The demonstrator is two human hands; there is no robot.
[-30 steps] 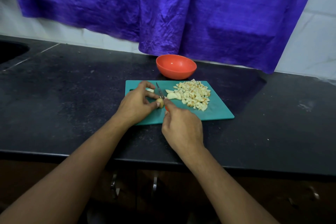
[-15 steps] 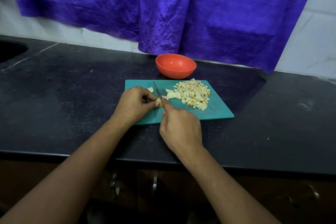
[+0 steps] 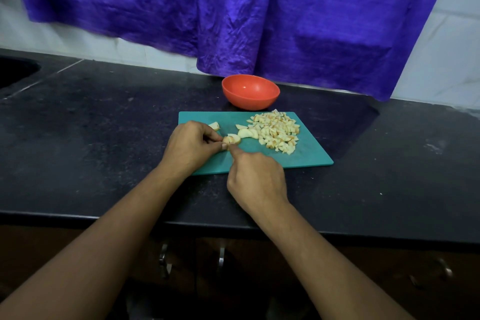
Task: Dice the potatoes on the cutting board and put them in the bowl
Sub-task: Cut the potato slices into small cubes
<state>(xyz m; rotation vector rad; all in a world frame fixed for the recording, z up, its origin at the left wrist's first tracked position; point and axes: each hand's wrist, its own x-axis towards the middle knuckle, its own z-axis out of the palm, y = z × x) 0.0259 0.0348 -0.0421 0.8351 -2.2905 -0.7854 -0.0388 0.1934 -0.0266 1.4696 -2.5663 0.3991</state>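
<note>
A teal cutting board (image 3: 307, 156) lies on the black counter. On its right half sits a heap of diced potato (image 3: 279, 132), with two larger slices (image 3: 248, 133) at the heap's left side. My left hand (image 3: 192, 148) pinches a small potato piece (image 3: 232, 139) near the board's middle. My right hand (image 3: 257, 179) is closed around the knife, forefinger stretched forward to the piece; the blade is almost entirely hidden. One loose chunk (image 3: 214, 126) lies just beyond my left fingers. The orange bowl (image 3: 250, 91) stands empty just behind the board.
A purple cloth (image 3: 233, 13) hangs on the wall right behind the bowl. A dark sink (image 3: 15, 70) opens at the far left of the black counter (image 3: 91, 138). Cabinet handles (image 3: 220, 257) show below the counter's front edge.
The knife blade stood up in view over the piece before; now it has dropped out of sight at the piece. My left fingers have shifted their pinch slightly.
</note>
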